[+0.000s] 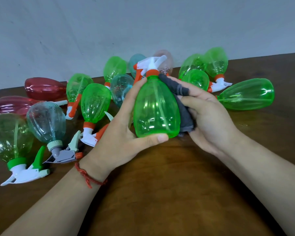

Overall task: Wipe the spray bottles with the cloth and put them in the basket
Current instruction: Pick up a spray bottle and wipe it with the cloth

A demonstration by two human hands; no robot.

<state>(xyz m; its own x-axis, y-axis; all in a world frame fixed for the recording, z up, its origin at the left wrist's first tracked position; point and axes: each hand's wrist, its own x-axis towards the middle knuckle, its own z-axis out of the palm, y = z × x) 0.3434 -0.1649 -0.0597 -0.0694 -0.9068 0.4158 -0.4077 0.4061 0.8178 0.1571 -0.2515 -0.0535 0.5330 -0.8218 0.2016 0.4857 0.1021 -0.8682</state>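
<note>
Your left hand point(124, 123) grips green bottle point(156, 108), thumb under base; right hand point(211, 120) holds grey cloth point(186, 114) against its side.

Soft, even indoor light, probably from overhead. Small white glints on the middle green bottle point(156, 114), only faint shadows on the table point(169, 184). The wide-angle lens bends the table's far edge, and the pink bottle point(165, 62) at the back looks smeared.

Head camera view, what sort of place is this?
Probably a plain workroom, though that's uncertain: a bare grey wall, a dark wooden table, and many plastic spray bottles heaped on it, with one green bottle held against a grey cloth.
</note>
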